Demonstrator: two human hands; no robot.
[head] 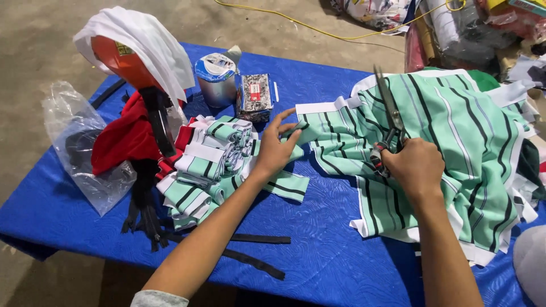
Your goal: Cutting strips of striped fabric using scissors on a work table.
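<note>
1. A person works at a worktop covered with a blue patterned cloth, with a large piece of mint-green fabric with black and white stripes spread across its right side.
2. The right hand is closed around the handles of a pair of long metal scissors, blades pointing up and away over the striped fabric.
3. The left hand, fingers extended and partly curled, pinches the left edge of the striped fabric, just beside a heap of cut strips of the same green striped cloth.
4. Left of that heap lie a red cloth, black straps and a clear plastic bag.
5. Beyond the heap stand a roll of silver tape and a small box of metal pins.
6. An orange rounded object draped in white cloth rises above the red cloth.
</note>
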